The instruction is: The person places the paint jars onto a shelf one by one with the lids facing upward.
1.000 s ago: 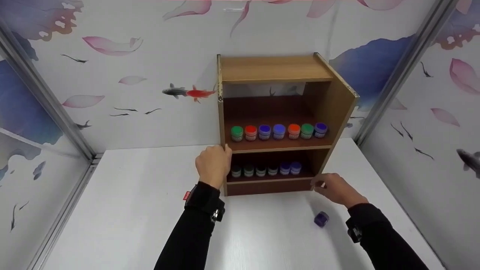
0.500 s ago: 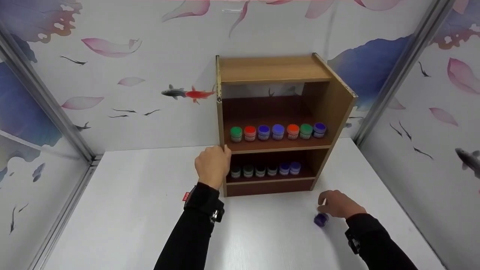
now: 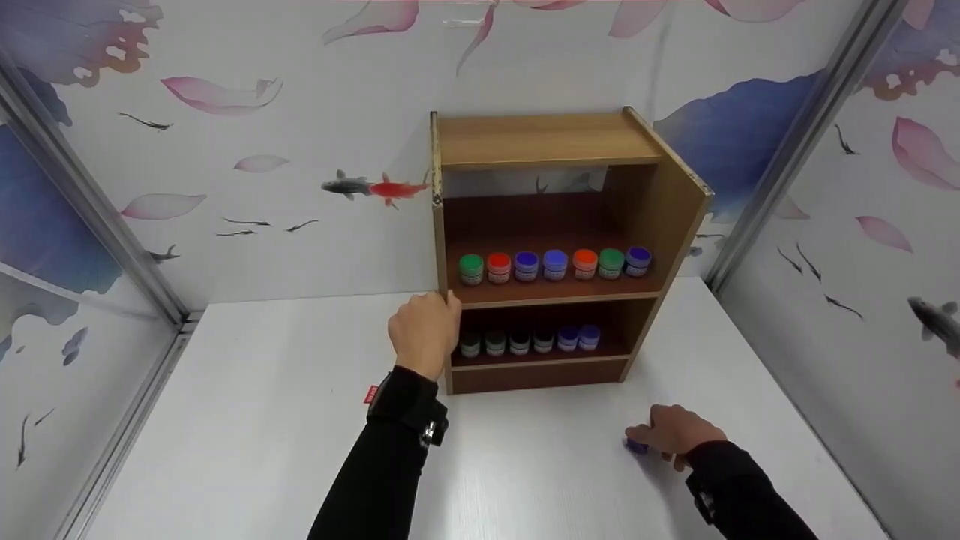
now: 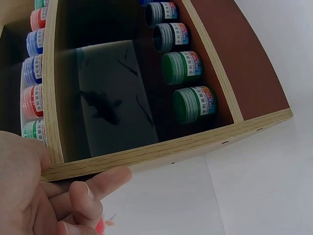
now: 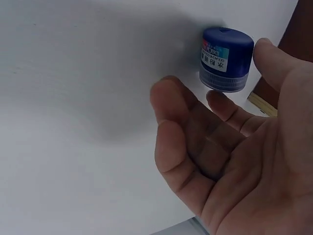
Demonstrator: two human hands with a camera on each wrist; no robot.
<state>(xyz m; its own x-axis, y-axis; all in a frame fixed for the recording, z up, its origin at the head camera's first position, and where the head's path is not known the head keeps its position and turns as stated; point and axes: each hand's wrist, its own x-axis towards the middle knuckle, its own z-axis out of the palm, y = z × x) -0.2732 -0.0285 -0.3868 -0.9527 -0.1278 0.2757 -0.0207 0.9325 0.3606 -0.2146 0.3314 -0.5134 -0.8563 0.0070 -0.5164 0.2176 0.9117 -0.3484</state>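
My left hand grips the left side panel of a small wooden shelf. In the left wrist view its fingers lie along the panel's outer face, and the thumb side rests at the front edge. At the right, my right hand is low over a blue gouache paint jar on the white table. The right wrist view has this jar between thumb and index finger, the thumb tip at its side. Whether the fingers press on it cannot be told. The other fingers are loosely bent.
Several paint jars with green, red, blue and orange lids line the upper shelf board. More jars, dark and blue, stand in the lower compartment. White printed walls enclose the table; a small red tag shows beside the left wrist.
My right hand has moved from the shelf's lower right corner down toward me, onto the blue paint jar on the table. My left hand has stayed at the side panel.
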